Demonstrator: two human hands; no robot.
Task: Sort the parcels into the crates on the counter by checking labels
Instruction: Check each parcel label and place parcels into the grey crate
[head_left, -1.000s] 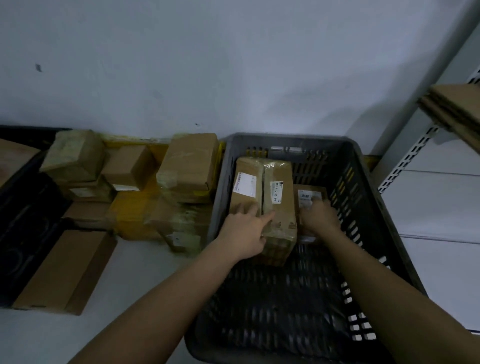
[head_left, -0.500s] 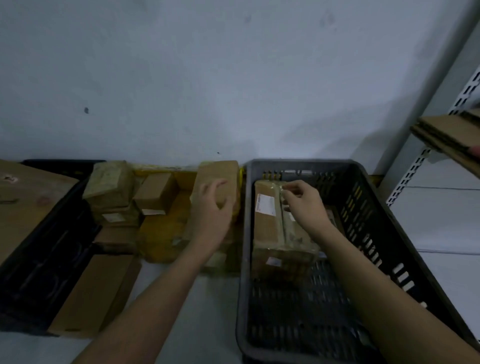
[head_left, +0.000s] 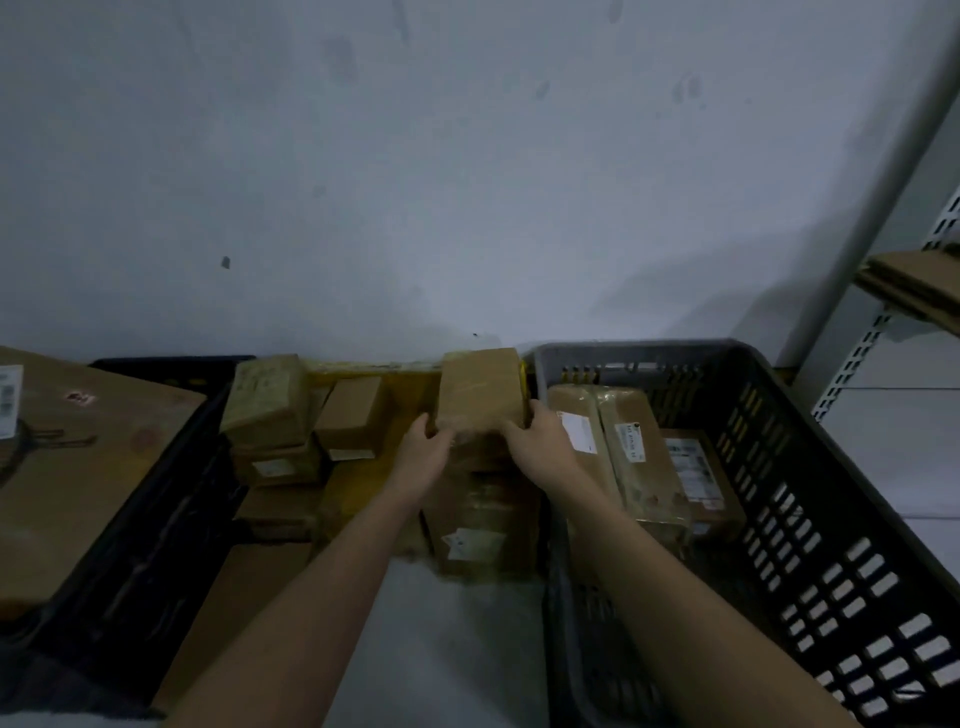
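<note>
A brown cardboard parcel (head_left: 480, 389) tops the pile of parcels against the wall. My left hand (head_left: 427, 451) grips its near left corner and my right hand (head_left: 537, 437) grips its near right corner. To the right stands a grey slotted crate (head_left: 810, 499) holding three labelled parcels (head_left: 636, 447) along its far left side. A black crate (head_left: 156, 525) stands at the left.
More parcels (head_left: 270, 400) and a yellow one (head_left: 363, 499) lie in the pile between the crates. A large flat box (head_left: 78, 467) covers the black crate. A flat carton (head_left: 244, 597) lies on the white counter. Metal shelving (head_left: 883, 332) with folded cardboard is at right.
My right hand left the parcels in the grey crate and moved left to the top parcel of the pile. Both hands now hold that parcel. The view tilted upward.
</note>
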